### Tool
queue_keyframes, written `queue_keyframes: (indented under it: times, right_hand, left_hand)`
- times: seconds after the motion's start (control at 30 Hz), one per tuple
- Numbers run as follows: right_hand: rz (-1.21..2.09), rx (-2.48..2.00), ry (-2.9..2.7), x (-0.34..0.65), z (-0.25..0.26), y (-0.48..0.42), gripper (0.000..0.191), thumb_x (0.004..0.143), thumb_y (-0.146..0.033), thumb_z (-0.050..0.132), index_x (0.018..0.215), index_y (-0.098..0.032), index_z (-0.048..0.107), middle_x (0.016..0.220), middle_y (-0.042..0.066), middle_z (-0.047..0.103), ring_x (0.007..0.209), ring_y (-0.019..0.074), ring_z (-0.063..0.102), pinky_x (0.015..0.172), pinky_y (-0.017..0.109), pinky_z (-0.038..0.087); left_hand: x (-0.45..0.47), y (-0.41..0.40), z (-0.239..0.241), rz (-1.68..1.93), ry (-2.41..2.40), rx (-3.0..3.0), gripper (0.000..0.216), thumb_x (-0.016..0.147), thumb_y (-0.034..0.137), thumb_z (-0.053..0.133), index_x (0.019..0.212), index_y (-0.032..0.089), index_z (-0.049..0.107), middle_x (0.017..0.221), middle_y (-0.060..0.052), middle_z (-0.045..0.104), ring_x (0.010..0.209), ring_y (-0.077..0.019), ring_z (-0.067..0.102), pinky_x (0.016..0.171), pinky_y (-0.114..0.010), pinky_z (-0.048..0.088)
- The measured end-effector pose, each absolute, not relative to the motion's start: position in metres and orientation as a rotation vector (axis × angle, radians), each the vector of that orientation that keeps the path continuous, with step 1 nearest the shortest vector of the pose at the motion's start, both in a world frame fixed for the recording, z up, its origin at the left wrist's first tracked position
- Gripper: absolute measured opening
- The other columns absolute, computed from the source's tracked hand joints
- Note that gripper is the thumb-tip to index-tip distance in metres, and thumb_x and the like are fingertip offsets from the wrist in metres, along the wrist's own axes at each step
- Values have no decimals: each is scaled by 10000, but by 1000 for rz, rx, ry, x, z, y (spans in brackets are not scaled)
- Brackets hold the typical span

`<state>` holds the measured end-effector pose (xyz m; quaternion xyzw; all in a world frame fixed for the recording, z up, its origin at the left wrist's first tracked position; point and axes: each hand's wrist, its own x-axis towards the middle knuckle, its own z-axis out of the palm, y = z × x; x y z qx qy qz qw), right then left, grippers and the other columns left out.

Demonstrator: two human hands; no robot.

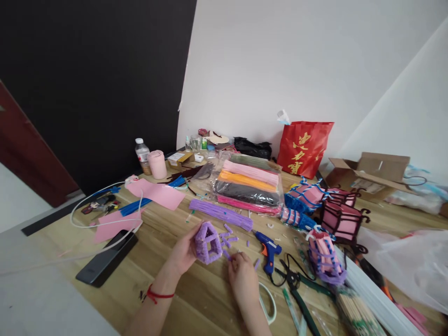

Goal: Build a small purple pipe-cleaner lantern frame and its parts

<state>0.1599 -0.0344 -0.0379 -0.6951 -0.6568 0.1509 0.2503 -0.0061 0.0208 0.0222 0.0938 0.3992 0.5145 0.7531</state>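
Note:
My left hand (182,254) is closed round a small purple pipe-cleaner frame (207,241) shaped like a little house, holding it just above the wooden table (168,280). My right hand (242,276) rests on the table to its right, fingers curled and pinched at short purple pipe-cleaner pieces (228,235) scattered there. What it pinches is too small to name. A bundle of long purple pipe cleaners (220,213) lies just beyond the frame.
A blue glue gun (268,247), scissors (292,280) and pliers lie right of my hands. Finished pink, blue and purple lanterns (341,219) stand at right. Bagged pipe cleaners (250,186), pink paper (157,192), a phone (107,262), a red bag (304,147) and a cardboard box (371,177) surround them.

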Motion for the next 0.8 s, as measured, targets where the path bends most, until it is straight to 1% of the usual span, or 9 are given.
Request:
queue_keyframes:
  times: [0.07, 0.13, 0.17, 0.27, 0.37, 0.47, 0.53, 0.67, 0.8]
  right_hand:
    - [457, -1839, -1783, 168, -25, -37, 220, 816, -110, 459, 836, -180, 666, 825, 55, 694, 741, 182, 652, 692, 236, 465]
    - [466, -1797, -1757, 173, -6, -41, 239, 848, -138, 438, 900, -193, 665, 830, 39, 709, 750, 167, 665, 694, 219, 468]
    - [458, -1772, -1737, 174, 4, -43, 242, 861, -155, 431, 938, -192, 658, 855, 42, 711, 783, 168, 667, 717, 220, 468]
    - [445, -1625, -1684, 173, 31, -45, 232, 862, -168, 449, 969, -178, 654, 837, 56, 710, 745, 177, 671, 681, 228, 478]
    - [422, -1519, -1787, 168, 49, -43, 257, 854, -113, 440, 929, -184, 675, 832, 66, 708, 761, 185, 667, 707, 241, 474]
    - [389, -1509, -1894, 163, 56, -42, 297, 841, -56, 428, 925, -181, 684, 889, 91, 704, 847, 201, 661, 760, 255, 459]
    - [368, -1557, -1919, 158, 55, -41, 318, 839, -38, 419, 963, -178, 676, 904, 102, 698, 861, 205, 659, 756, 256, 456]
    - [429, -1591, -1944, 153, 49, -37, 295, 816, -50, 465, 941, -183, 697, 848, 93, 702, 777, 196, 665, 702, 242, 457]
    - [577, -1469, -1854, 155, 46, -29, 250, 780, -66, 534, 876, -190, 728, 809, 71, 717, 752, 194, 662, 715, 249, 458]
  left_hand:
    - [-7, 22, 23, 1135, 887, 233, 199, 877, 164, 499, 948, 140, 682, 784, -44, 714, 644, -148, 669, 588, -246, 549]
    - [-6, 23, 22, 1147, 908, 268, 192, 866, 165, 513, 944, 151, 688, 797, -42, 716, 639, -145, 666, 585, -240, 546]
    - [-5, 24, 21, 1154, 919, 290, 187, 859, 164, 523, 939, 156, 691, 808, -42, 718, 640, -143, 664, 585, -235, 543]
    - [-1, 27, 15, 1165, 930, 388, 154, 819, 167, 580, 905, 150, 706, 840, -49, 723, 684, -142, 664, 613, -218, 534]
    - [3, 29, 9, 1188, 944, 514, 153, 747, 200, 665, 882, 149, 716, 861, -47, 727, 741, -148, 662, 655, -209, 520]
    - [4, 30, 5, 1212, 973, 608, 232, 671, 267, 730, 875, 157, 720, 867, -48, 729, 760, -167, 660, 676, -227, 510]
    - [5, 29, 6, 1201, 987, 642, 271, 642, 312, 745, 865, 158, 723, 865, -54, 729, 763, -182, 660, 678, -247, 507]
    - [7, 29, 7, 1176, 996, 678, 312, 628, 345, 744, 882, 165, 726, 897, -65, 724, 813, -203, 651, 702, -267, 498]
    - [9, 32, 4, 1192, 1007, 727, 328, 632, 347, 738, 912, 176, 725, 960, -55, 714, 858, -194, 634, 725, -247, 482]
